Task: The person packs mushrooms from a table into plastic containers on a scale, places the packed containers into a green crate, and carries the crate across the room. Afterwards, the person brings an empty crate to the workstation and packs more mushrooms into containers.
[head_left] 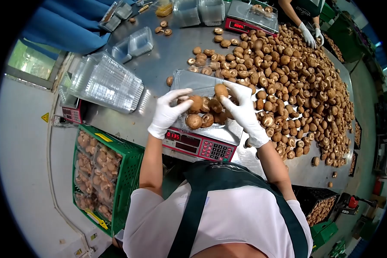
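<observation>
My left hand (170,109), in a white glove, curls its fingers around a brown mushroom (195,103) at the left side of a clear plastic box. My right hand (244,107), gloved too, pinches another mushroom (221,90) between thumb and fingers above the box's right side. Several more mushrooms (194,121) lie in the box, whose open lid (189,81) extends away from me. Beneath the box is a red digital scale (202,144), its display reading 0.135. My fingers and the mushrooms hide part of the box.
A large mushroom pile (305,90) covers the table's right side. Stacked clear boxes (109,81) stand at left, above a green crate (127,176) of packed mushrooms. At the back are another scale (238,26) and a co-worker's gloved hand (307,35) at the pile.
</observation>
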